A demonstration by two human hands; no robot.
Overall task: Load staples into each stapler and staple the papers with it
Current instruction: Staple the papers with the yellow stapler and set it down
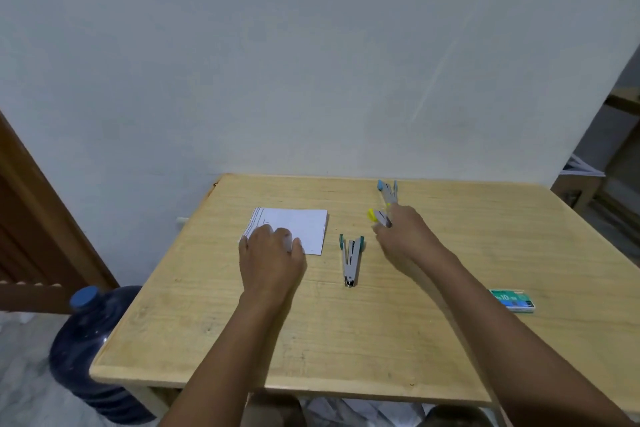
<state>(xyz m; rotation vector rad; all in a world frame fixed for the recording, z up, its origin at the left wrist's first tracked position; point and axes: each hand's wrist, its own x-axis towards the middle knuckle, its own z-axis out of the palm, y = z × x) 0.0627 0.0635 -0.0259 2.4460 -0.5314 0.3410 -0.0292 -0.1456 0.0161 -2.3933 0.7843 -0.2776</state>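
- The counter (311, 340), pale wood, is standing against a white wall (311, 62), with a dark blue water jug (86, 350) sitting on the floor at its left.
- Both bare forearms are reaching forward from the bottom of the view, over the counter.
- The left hand (268, 262) is lying palm down, its fingers (263, 232) pressed together and flat on the near left corner of the papers (298, 227); it is pinning them, not pinching them.
- The papers, a small white stack with printed lines along the left edge, are lying at the far left of the counter.
- The right hand (403, 230) is stretching further away, its fingers curling onto the yellow stapler (377, 217); whether they are closing fully around it I cannot tell.
- The blue stapler (388, 191) is lying just beyond that hand, hinged open.
- The green stapler (351, 258) is lying between the two hands, touched by neither, hinged open in a V, nose pointing toward the person.
- The staple box (512, 300), green, is lying at the right, well apart from both hands.
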